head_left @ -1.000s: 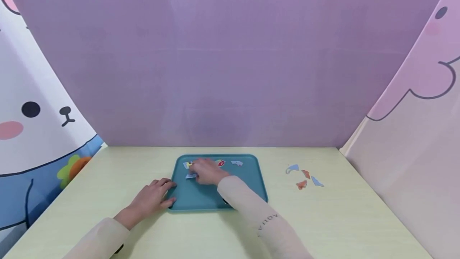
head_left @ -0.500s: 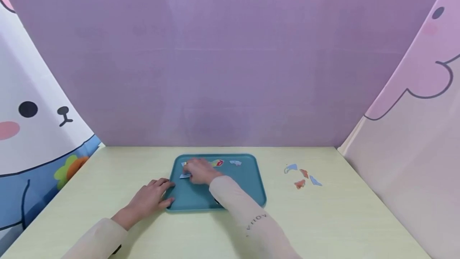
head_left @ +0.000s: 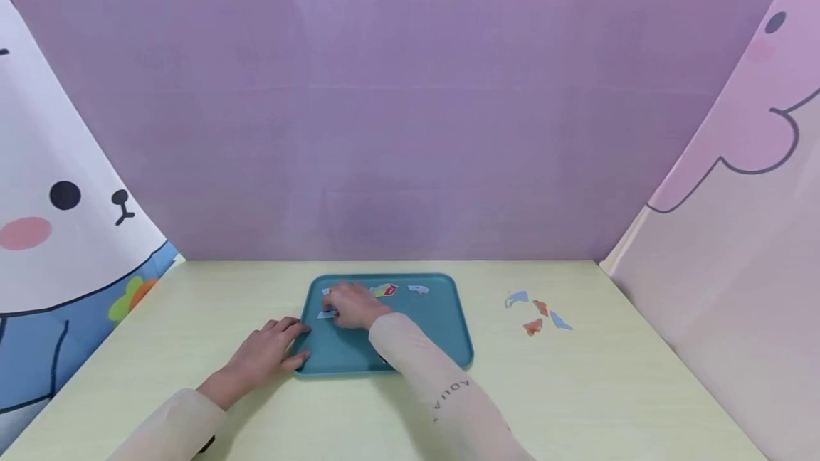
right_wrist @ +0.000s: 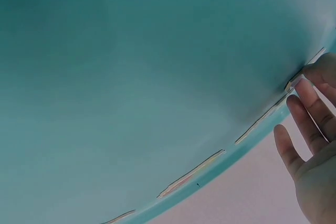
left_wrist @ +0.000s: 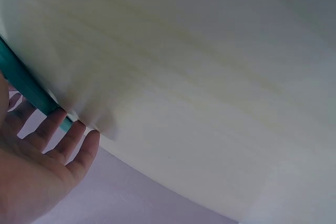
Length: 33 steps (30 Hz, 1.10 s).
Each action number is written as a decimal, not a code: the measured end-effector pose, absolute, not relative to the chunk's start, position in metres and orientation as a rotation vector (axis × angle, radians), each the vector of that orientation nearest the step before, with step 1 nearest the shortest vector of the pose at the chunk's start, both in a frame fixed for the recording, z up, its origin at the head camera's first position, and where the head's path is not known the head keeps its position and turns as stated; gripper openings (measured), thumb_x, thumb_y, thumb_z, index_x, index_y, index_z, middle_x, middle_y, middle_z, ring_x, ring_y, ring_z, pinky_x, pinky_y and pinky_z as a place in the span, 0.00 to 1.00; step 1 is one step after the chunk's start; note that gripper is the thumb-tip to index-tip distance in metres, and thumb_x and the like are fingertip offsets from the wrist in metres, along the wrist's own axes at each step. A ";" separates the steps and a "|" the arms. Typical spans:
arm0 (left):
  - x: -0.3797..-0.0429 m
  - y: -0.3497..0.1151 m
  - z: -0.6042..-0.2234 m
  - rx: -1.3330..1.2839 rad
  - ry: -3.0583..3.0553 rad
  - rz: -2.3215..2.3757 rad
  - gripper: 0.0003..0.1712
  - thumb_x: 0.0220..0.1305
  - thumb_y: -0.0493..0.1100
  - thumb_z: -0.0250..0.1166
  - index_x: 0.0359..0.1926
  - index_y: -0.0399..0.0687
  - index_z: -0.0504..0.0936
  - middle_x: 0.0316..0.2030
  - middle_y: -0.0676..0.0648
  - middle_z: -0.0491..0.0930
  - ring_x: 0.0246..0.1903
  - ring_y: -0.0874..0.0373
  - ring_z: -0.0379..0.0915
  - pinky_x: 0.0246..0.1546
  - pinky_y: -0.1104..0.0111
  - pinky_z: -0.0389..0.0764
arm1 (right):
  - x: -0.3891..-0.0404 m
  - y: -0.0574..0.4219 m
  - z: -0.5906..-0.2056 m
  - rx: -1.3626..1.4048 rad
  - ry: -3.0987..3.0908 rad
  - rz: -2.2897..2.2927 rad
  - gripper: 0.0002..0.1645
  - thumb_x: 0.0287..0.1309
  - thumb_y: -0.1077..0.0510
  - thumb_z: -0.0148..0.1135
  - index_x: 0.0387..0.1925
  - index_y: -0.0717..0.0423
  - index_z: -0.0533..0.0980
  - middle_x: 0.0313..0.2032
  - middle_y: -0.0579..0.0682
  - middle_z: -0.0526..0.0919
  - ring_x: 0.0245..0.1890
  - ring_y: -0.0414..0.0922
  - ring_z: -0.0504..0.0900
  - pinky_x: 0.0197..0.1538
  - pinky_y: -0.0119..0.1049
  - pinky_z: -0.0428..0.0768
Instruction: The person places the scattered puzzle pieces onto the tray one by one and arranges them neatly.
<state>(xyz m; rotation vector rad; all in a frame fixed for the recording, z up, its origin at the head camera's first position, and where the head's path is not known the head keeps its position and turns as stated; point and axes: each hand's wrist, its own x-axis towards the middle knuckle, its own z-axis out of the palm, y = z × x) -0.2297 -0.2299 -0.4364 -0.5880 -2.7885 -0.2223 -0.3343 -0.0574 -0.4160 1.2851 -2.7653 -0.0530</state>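
Note:
On the table lies a teal tray (head_left: 423, 347). My left hand (head_left: 259, 356) rests at its left rim, fingers fairly straight and spread along the edge in the left wrist view. Over the tray's upper left, my right hand (head_left: 354, 304) pinches a thin, flat puzzle piece (right_wrist: 294, 81) between thumb and index finger, its other fingers extended. A light-blue puzzle piece (head_left: 326, 315) shows at these fingertips in the head view. A yellow-green and red piece (head_left: 386, 290) and a pale-blue piece (head_left: 418, 289) lie along the far rim. Another piece there is partly hidden behind the hand.
Right of the tray, several loose pieces lie on the table: a blue one with a pale curve (head_left: 517, 297), two orange-red ones, and a narrow blue one (head_left: 561, 321). A purple backdrop (head_left: 397, 126) stands behind the table, with cartoon-printed cloth on both sides.
The right hand has shifted slightly left over the tray, uncovering more of the yellow-green and red piece. The left hand stays at the rim. The head view has turned a little.

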 end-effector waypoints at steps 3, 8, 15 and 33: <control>-0.230 -0.230 -0.437 -0.588 -2.792 -0.216 0.26 0.54 0.53 0.65 0.49 0.42 0.77 0.47 0.41 0.76 0.42 0.44 0.74 0.33 0.53 0.77 | -0.335 -0.057 -0.417 1.283 -2.760 -0.064 0.13 0.54 0.55 0.62 0.43 0.40 0.79 0.40 0.37 0.80 0.42 0.36 0.75 0.49 0.34 0.74; -0.232 -0.230 -0.440 -0.587 -2.785 -0.208 0.26 0.53 0.54 0.65 0.49 0.42 0.77 0.47 0.41 0.76 0.43 0.44 0.74 0.33 0.52 0.77 | -0.334 -0.055 -0.416 1.285 -2.772 -0.049 0.13 0.54 0.55 0.62 0.43 0.39 0.79 0.40 0.37 0.80 0.43 0.36 0.76 0.50 0.34 0.74; -0.233 -0.230 -0.442 -0.584 -2.774 -0.211 0.26 0.52 0.54 0.65 0.48 0.43 0.77 0.47 0.41 0.76 0.42 0.44 0.74 0.32 0.52 0.77 | -0.337 -0.048 -0.412 1.276 -2.762 -0.072 0.15 0.54 0.53 0.63 0.45 0.41 0.78 0.44 0.38 0.80 0.46 0.36 0.76 0.50 0.31 0.74; -0.231 -0.231 -0.439 -0.564 -2.803 -0.225 0.26 0.52 0.53 0.66 0.49 0.43 0.77 0.48 0.41 0.76 0.44 0.43 0.74 0.34 0.52 0.77 | -0.338 -0.007 -0.406 1.328 -2.742 -0.059 0.16 0.54 0.56 0.61 0.47 0.45 0.78 0.45 0.41 0.80 0.47 0.38 0.76 0.50 0.35 0.75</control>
